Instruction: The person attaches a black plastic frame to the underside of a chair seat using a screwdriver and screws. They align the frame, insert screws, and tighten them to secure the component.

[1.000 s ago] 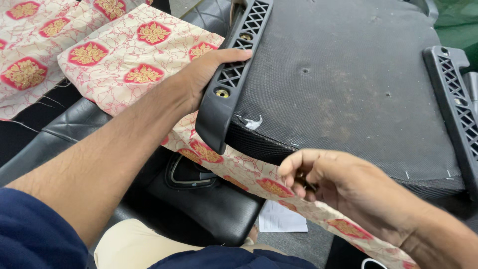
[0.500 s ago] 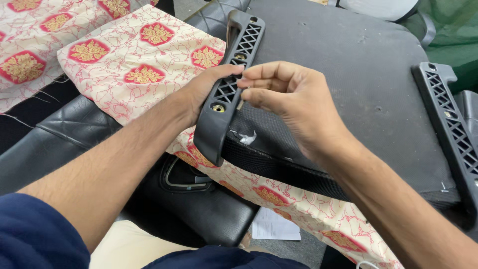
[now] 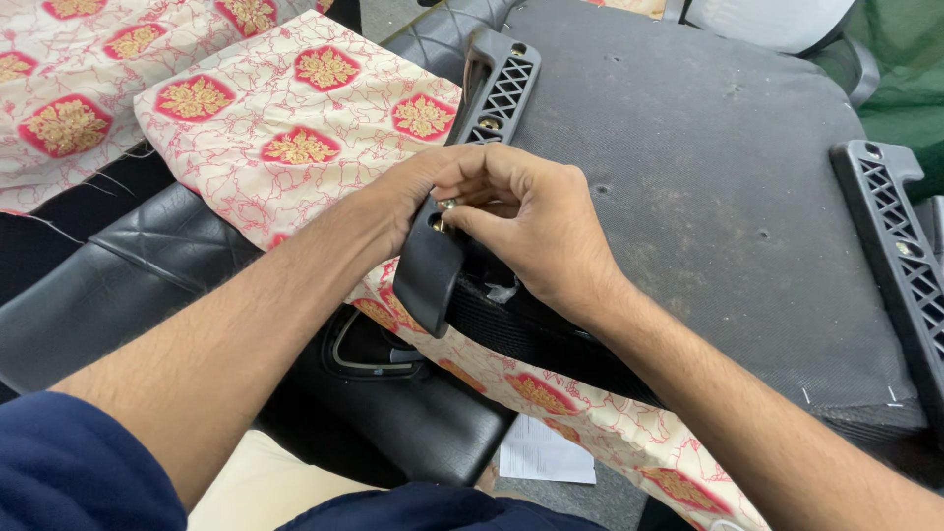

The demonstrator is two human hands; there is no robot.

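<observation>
Black moulded plastic bracket [image 3: 462,187], lattice-ribbed, runs from 7 toward 1 o'clock along the upturned seat base [image 3: 708,216]. Right hand [image 3: 536,231] pinches a small metal screw [image 3: 445,206] at a bracket hole, at its 9 o'clock; left hand [image 3: 408,192] grips the bracket behind. Red-and-gold printed fabric [image 3: 295,138] lies beyond, at 11 o'clock.

Head view, close, steeply downward

My right hand [image 3: 536,231] hides most of the small metal piece [image 3: 445,206] at the bracket [image 3: 462,177]; I can't tell what it is.
</observation>
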